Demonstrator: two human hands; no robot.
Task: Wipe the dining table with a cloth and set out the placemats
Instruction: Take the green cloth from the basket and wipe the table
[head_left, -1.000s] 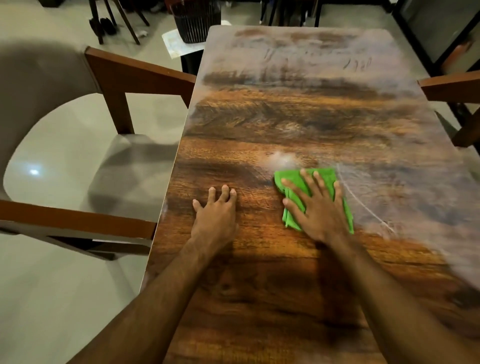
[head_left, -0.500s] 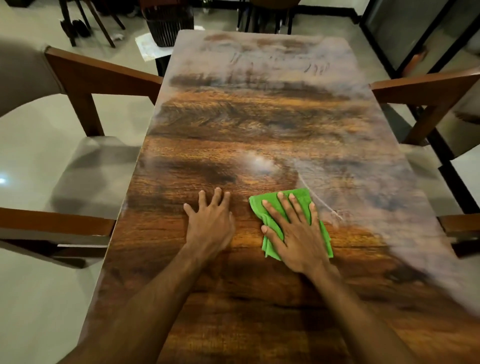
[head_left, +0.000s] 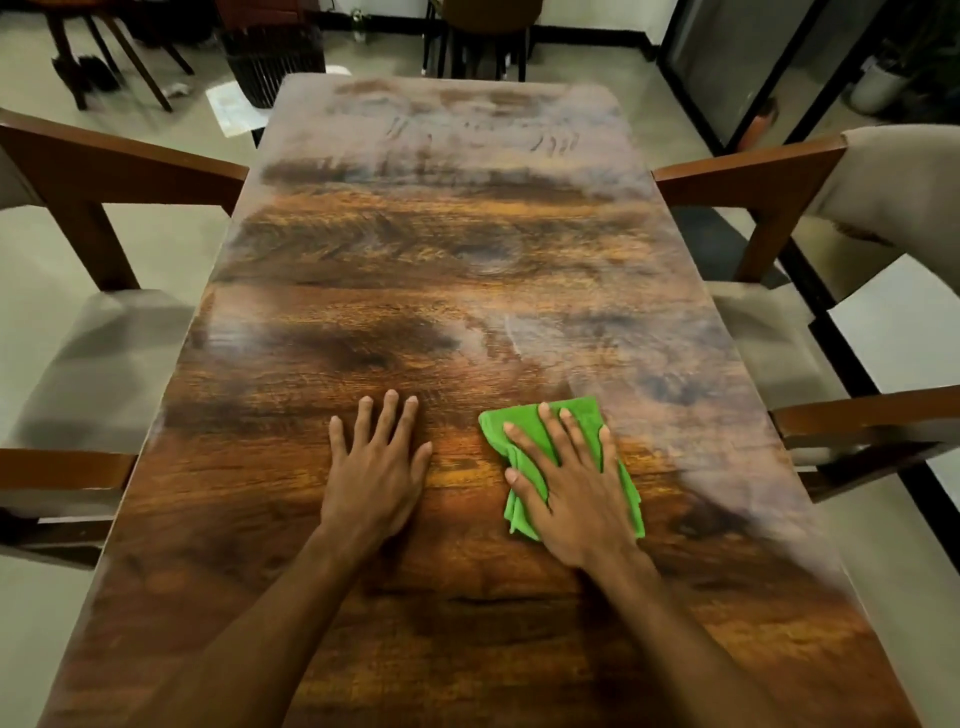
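Observation:
A long dark wooden dining table (head_left: 415, 270) runs away from me, with a dusty, smeared film on its far end and right side. A folded green cloth (head_left: 582, 415) lies on the table right of centre. My right hand (head_left: 569, 483) presses flat on the cloth with straight, spread fingers. My left hand (head_left: 376, 467) rests flat on the bare wood a little to the left of the cloth, fingers straight. No placemats are in view.
Wooden armchairs with pale cushions flank the table, one at the left (head_left: 104, 171) and one at the right (head_left: 769, 176). A dark slatted bin (head_left: 270, 57) and a sheet of paper (head_left: 234, 109) sit on the floor beyond the far left corner.
My view has swung to the right, so the table now sits centred and the right chair shows fully. My right hand has slid the cloth slightly away from my left hand.

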